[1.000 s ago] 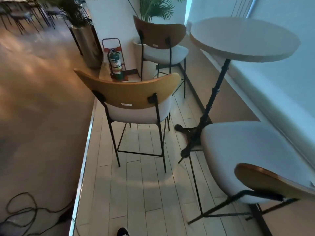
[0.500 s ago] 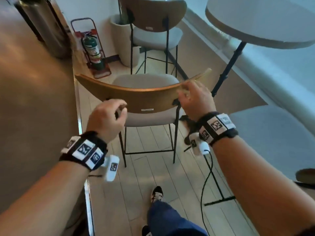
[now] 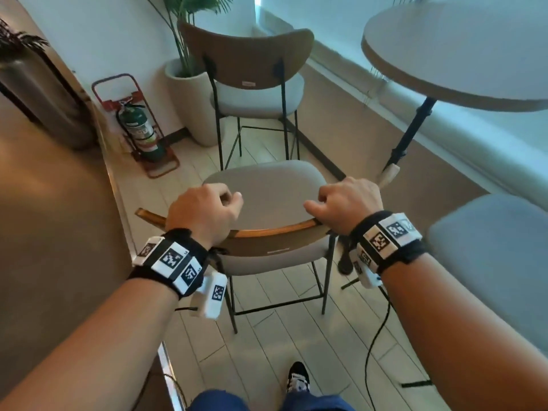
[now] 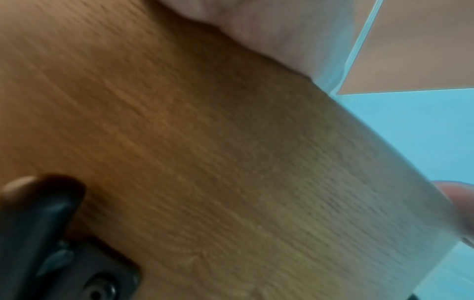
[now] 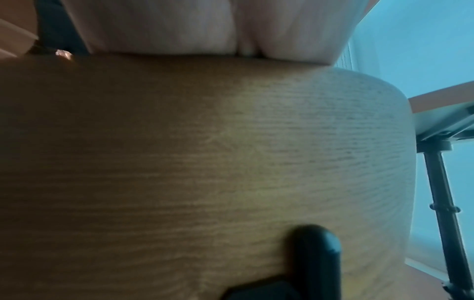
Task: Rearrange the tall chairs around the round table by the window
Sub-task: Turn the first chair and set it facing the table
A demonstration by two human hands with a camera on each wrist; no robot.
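Note:
A tall chair with a grey seat (image 3: 267, 188) and a curved wooden backrest (image 3: 275, 232) stands right in front of me on black legs. My left hand (image 3: 204, 212) grips the top edge of the backrest on its left part, and my right hand (image 3: 347, 203) grips it on the right. Both wrist views are filled by the wood-grain back of the backrest (image 4: 205, 162) (image 5: 205, 162). The round table (image 3: 462, 54) on a black post (image 3: 409, 137) stands at the upper right. A second tall chair (image 3: 252, 72) stands beyond, against the wall. A third chair's grey seat (image 3: 498, 256) is at the right.
A fire extinguisher (image 3: 139, 132) in a red stand sits by the wall at the left, next to a white planter (image 3: 189, 99) with a palm. A metal floor strip (image 3: 118, 185) divides tiles from the brown floor. A black cable (image 3: 376, 336) hangs from my right wrist. My shoe (image 3: 298, 378) is below.
A second ago no hands were in view. My hands came in and took hold of the backrest; I now stand closer and look down over the seat.

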